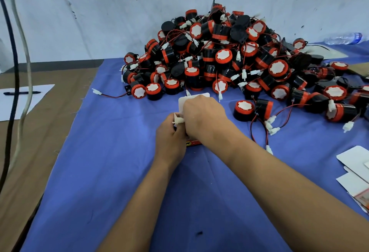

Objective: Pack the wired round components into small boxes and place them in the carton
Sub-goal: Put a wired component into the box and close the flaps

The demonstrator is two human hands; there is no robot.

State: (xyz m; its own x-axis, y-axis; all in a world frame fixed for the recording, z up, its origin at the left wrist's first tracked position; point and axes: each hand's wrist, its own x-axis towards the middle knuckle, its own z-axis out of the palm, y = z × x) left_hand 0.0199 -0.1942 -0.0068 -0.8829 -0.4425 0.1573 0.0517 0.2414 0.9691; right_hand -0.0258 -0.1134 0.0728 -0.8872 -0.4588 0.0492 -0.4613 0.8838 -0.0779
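A large pile of black-and-red round components with red-black wires and white plugs lies on the blue cloth. In front of it, both hands work on one small box with a red-orange printed side. My left hand grips the box's left side, and a white plug sticks up by its fingers. My right hand curls over the top, holding the white lid flap. The box's inside is hidden by the hands. No carton is in view.
Flat white box blanks lie at the right edge. A white sheet with a black pen sits on brown cardboard at left, behind two hanging cables. A plastic water bottle lies at the back right by the wall.
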